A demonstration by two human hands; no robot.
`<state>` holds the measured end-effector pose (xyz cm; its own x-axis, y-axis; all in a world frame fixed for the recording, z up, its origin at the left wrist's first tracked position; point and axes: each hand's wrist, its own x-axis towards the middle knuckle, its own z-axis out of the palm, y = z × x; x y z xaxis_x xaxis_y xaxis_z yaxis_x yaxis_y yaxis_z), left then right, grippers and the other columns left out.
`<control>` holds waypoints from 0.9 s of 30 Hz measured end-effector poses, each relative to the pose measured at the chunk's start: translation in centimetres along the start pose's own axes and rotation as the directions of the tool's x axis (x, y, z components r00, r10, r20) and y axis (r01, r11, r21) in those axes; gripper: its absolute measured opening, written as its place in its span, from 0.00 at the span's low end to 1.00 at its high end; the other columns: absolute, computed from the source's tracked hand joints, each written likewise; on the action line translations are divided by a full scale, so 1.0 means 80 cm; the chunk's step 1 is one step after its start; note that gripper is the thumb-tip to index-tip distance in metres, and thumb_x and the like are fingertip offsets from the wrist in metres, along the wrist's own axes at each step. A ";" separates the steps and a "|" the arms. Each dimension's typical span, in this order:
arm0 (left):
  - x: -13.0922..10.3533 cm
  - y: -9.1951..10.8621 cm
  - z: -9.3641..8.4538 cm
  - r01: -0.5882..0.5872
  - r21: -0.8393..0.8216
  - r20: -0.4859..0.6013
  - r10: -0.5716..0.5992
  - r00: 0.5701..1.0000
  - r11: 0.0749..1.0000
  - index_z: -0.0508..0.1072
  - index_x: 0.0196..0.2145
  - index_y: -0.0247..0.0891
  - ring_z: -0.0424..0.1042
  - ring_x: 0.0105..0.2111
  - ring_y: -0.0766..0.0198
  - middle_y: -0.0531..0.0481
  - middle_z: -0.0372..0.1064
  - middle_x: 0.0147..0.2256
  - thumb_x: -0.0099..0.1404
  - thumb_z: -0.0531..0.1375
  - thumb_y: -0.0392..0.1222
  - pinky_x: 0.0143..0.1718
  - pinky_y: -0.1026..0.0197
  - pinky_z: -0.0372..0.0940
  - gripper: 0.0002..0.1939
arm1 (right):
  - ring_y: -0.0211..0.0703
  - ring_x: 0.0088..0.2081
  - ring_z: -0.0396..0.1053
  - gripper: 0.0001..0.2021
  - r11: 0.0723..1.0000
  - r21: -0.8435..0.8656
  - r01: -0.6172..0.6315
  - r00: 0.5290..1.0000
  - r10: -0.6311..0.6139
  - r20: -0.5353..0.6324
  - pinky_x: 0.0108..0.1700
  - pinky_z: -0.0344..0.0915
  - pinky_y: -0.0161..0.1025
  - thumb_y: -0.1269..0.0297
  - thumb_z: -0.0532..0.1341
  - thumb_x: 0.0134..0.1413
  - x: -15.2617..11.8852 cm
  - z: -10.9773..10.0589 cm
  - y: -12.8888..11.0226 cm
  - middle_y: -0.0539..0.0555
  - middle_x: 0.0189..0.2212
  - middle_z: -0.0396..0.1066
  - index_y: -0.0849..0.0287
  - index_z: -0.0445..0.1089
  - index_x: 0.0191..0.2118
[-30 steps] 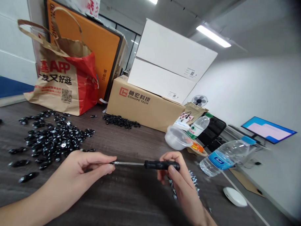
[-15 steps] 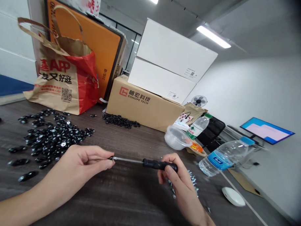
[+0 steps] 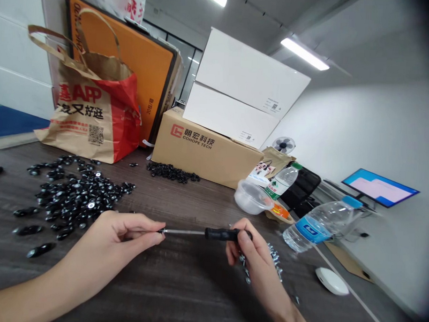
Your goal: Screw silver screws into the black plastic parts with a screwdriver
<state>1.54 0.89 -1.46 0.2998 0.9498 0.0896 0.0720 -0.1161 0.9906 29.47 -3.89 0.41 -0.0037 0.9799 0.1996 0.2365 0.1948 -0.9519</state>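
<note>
My right hand (image 3: 248, 244) is closed round the black handle of a screwdriver (image 3: 221, 234), held nearly level with its shaft pointing left. Between the thumb and fingers of my left hand (image 3: 130, 235) is a small black part (image 3: 162, 231), mostly hidden by the fingertips. The screwdriver's tip meets a shiny bit at the end of that part. Left of my left hand lies a heap of small black parts (image 3: 70, 193), some with silvery centres. Silvery screws (image 3: 274, 257) lie on the table beside and partly behind my right hand.
A second pile of small black pieces (image 3: 172, 172) lies before a cardboard box (image 3: 204, 151) topped by white boxes (image 3: 237, 100). A paper bag (image 3: 93, 110) stands back left. To the right are a plastic bowl (image 3: 251, 200), a water bottle (image 3: 310, 225) and a white mouse-like object (image 3: 332, 281).
Both hands, the screwdriver and the black part have shifted slightly; the left fingertips are a little further right and lower. My right hand's fingers have turned a little on the handle.
</note>
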 end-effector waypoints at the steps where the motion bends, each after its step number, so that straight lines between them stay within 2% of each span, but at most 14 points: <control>1: 0.000 0.001 0.000 -0.001 -0.001 -0.009 0.001 1.000 1.000 0.85 0.34 0.48 0.81 0.33 0.58 0.53 0.84 0.32 0.58 0.68 0.48 0.31 0.66 0.73 0.07 | 0.39 0.25 0.58 0.15 1.000 0.002 -0.004 1.000 0.003 0.017 0.30 0.54 0.37 0.47 0.55 0.66 0.000 0.001 0.000 0.44 0.22 0.61 0.54 0.60 0.37; 3: 0.001 0.001 0.001 -0.004 0.005 -0.020 0.004 1.000 1.000 0.85 0.33 0.48 0.81 0.33 0.58 0.53 0.84 0.32 0.57 0.68 0.47 0.32 0.65 0.73 0.07 | 0.40 0.27 0.58 0.13 1.000 -0.012 -0.003 1.000 0.003 0.012 0.32 0.55 0.37 0.48 0.56 0.67 0.000 0.002 0.000 0.45 0.24 0.63 0.53 0.60 0.40; 7: 0.003 -0.001 0.000 0.001 0.026 -0.024 -0.001 1.000 1.000 0.85 0.33 0.48 0.80 0.31 0.59 0.53 0.84 0.31 0.57 0.68 0.48 0.31 0.66 0.72 0.07 | 0.38 0.24 0.53 0.15 0.997 -0.074 0.034 0.999 -0.036 -0.032 0.29 0.51 0.37 0.50 0.54 0.68 -0.001 0.001 0.002 0.43 0.21 0.56 0.53 0.59 0.34; 11: 0.001 -0.001 -0.001 -0.006 0.021 -0.022 0.006 1.000 1.000 0.85 0.33 0.48 0.80 0.31 0.60 0.53 0.84 0.31 0.57 0.68 0.48 0.31 0.66 0.71 0.07 | 0.39 0.27 0.55 0.12 0.998 -0.058 0.039 0.999 -0.038 0.005 0.31 0.53 0.37 0.50 0.55 0.68 -0.002 -0.001 0.001 0.45 0.25 0.59 0.53 0.61 0.38; 15: -0.002 0.000 0.000 -0.031 0.007 0.009 0.031 0.999 1.000 0.85 0.34 0.49 0.80 0.32 0.60 0.53 0.84 0.32 0.59 0.68 0.48 0.30 0.67 0.71 0.07 | 0.36 0.20 0.48 0.20 0.998 -0.056 -0.020 0.999 0.017 -0.046 0.25 0.47 0.36 0.46 0.50 0.69 -0.001 -0.002 0.001 0.41 0.17 0.50 0.54 0.59 0.30; 17: -0.001 0.001 0.000 -0.021 0.003 -0.005 0.021 1.000 1.000 0.85 0.34 0.49 0.80 0.32 0.60 0.54 0.84 0.32 0.59 0.68 0.48 0.30 0.67 0.71 0.06 | 0.36 0.21 0.52 0.19 1.000 -0.019 -0.021 1.000 0.021 0.011 0.26 0.49 0.36 0.45 0.51 0.68 0.000 -0.002 0.001 0.42 0.18 0.54 0.54 0.60 0.33; 20: 0.002 0.003 -0.002 -0.015 0.025 -0.037 0.016 0.999 1.000 0.85 0.32 0.48 0.80 0.30 0.60 0.54 0.84 0.31 0.57 0.68 0.47 0.30 0.67 0.71 0.06 | 0.37 0.26 0.57 0.14 1.000 -0.013 -0.004 0.997 0.005 0.076 0.31 0.54 0.36 0.49 0.57 0.66 0.000 -0.002 0.002 0.44 0.23 0.61 0.54 0.60 0.40; 24: 0.004 0.005 -0.003 -0.029 0.028 -0.030 0.030 0.999 0.999 0.85 0.33 0.47 0.80 0.32 0.60 0.54 0.84 0.31 0.57 0.68 0.46 0.32 0.67 0.71 0.06 | 0.34 0.18 0.50 0.21 0.999 -0.048 -0.009 1.000 0.010 0.028 0.22 0.45 0.35 0.46 0.52 0.69 0.001 -0.003 0.004 0.41 0.16 0.50 0.55 0.57 0.29; 25: 0.004 0.005 -0.003 -0.025 0.024 -0.026 0.025 0.999 0.999 0.85 0.33 0.47 0.80 0.32 0.60 0.54 0.84 0.31 0.57 0.68 0.46 0.32 0.67 0.72 0.06 | 0.34 0.18 0.50 0.21 0.999 -0.038 -0.008 0.999 0.009 0.040 0.22 0.45 0.35 0.45 0.51 0.68 0.001 -0.003 0.004 0.41 0.16 0.50 0.55 0.57 0.29; 27: 0.003 0.004 -0.004 -0.019 0.021 -0.023 0.020 1.000 1.000 0.85 0.33 0.46 0.80 0.31 0.60 0.54 0.84 0.31 0.58 0.68 0.46 0.32 0.66 0.72 0.07 | 0.36 0.21 0.55 0.18 1.000 -0.013 -0.012 0.996 0.013 0.084 0.25 0.51 0.35 0.45 0.54 0.66 0.000 -0.003 0.003 0.43 0.19 0.58 0.54 0.60 0.34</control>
<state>1.35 1.15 -1.10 0.2791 0.9537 0.1116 0.0857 -0.1405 0.9864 29.79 -3.84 0.27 -0.0823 0.9825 0.1671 0.2488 0.1827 -0.9512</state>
